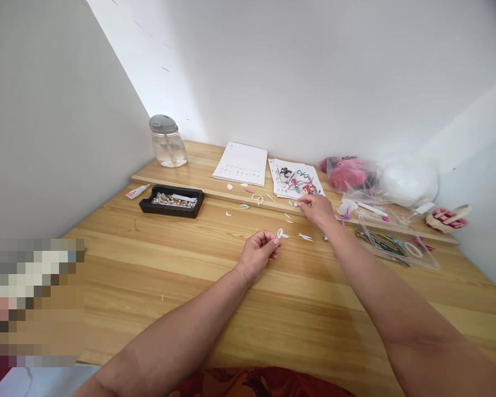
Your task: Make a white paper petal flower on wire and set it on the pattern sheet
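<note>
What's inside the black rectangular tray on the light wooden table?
The black rectangular tray holds small, shiny white and gold-toned beads, with a slim white stick-like piece lying on them. The tray floor beneath the beads is covered and cannot be seen.

Pretty bright, wall (pixel 159 60) almost blown out past the desk (pixel 127 292)'s back-left corner; soft shadow toward the front, chunky pixelation on its left edge.

The bare left hand (pixel 259 252) is pinching thumb against curled fingers, while the outstretched bare right hand (pixel 317 209) is sitting farther forward, fingers bent.
</note>
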Action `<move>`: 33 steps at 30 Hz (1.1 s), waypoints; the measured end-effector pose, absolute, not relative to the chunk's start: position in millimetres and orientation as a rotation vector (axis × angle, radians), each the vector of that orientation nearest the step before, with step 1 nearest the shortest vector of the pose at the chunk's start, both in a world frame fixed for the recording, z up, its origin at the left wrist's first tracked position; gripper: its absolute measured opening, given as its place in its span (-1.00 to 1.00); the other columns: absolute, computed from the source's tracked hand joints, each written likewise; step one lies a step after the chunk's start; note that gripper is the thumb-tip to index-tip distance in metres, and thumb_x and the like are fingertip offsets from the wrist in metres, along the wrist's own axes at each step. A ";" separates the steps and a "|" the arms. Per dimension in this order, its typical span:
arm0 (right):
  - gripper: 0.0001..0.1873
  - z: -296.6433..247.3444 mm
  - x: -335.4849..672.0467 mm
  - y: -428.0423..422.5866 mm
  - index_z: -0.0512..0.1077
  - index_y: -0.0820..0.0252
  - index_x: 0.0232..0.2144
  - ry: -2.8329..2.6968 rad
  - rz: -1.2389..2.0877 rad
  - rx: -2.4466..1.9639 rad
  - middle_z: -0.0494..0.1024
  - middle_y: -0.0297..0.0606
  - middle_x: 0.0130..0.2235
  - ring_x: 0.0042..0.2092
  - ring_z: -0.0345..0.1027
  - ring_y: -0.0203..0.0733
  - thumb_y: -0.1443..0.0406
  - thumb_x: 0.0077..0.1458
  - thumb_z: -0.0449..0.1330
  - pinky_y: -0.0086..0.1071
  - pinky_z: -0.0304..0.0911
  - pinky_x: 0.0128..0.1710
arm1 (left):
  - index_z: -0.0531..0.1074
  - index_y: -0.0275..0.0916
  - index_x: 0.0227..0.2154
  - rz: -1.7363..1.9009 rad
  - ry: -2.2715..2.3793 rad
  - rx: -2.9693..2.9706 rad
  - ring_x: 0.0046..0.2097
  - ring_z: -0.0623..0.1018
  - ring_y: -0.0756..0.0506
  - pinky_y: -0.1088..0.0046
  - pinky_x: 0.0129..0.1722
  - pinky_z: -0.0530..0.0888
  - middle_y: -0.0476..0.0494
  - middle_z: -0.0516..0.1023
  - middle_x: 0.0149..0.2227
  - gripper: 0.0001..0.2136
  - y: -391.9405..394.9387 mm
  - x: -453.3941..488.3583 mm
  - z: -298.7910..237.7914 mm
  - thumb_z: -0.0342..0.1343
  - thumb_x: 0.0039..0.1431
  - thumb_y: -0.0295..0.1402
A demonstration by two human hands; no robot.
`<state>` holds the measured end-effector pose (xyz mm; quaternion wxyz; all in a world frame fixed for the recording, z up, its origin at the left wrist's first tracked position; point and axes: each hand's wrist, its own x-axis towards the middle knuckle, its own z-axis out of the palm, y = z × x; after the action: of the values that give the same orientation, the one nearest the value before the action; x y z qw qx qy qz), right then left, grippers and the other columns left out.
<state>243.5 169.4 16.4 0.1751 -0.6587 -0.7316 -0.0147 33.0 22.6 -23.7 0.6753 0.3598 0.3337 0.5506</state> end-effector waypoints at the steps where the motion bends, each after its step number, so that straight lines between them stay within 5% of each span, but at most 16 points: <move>1: -0.74 16.3 240.4 169.2 0.61 0.11 -0.20 -2.100 -0.038 -1.834 0.62 -0.25 -0.14 -0.09 0.44 -0.12 0.26 0.11 0.16 -0.34 0.24 -0.05 | 0.39 -0.31 -0.45 1.237 0.751 0.810 -0.48 0.36 0.10 0.60 -0.49 0.32 -0.01 0.42 -0.47 -0.68 22.3 33.0 -23.4 0.33 -0.08 -0.16; 16: -0.83 15.1 214.2 172.6 0.61 0.12 -0.30 -2.111 0.099 -1.812 0.61 -0.27 -0.31 -0.20 0.42 -0.15 0.30 0.06 0.21 -0.29 0.21 -0.05 | 0.40 -0.31 -0.47 1.247 0.755 0.772 -0.49 0.37 0.10 0.58 -0.50 0.32 -0.03 0.44 -0.47 -0.63 22.8 33.8 -21.4 0.37 -0.16 -0.12; 33: -0.84 40.4 181.8 64.4 0.47 0.19 -0.43 -1.686 0.665 -1.717 0.55 -0.29 -0.52 -0.48 0.42 -0.24 0.21 -0.06 0.24 -0.43 0.23 -0.47 | 0.45 -0.29 -0.43 1.406 0.817 0.705 -0.37 0.40 0.05 0.53 -0.37 0.40 -0.03 0.45 -0.41 -0.64 25.5 34.7 -22.0 0.36 -0.16 -0.12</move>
<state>181.8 64.4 40.4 0.3169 -0.6522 -0.6406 0.2526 34.7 25.5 -22.0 0.6325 0.3082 0.3571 0.6144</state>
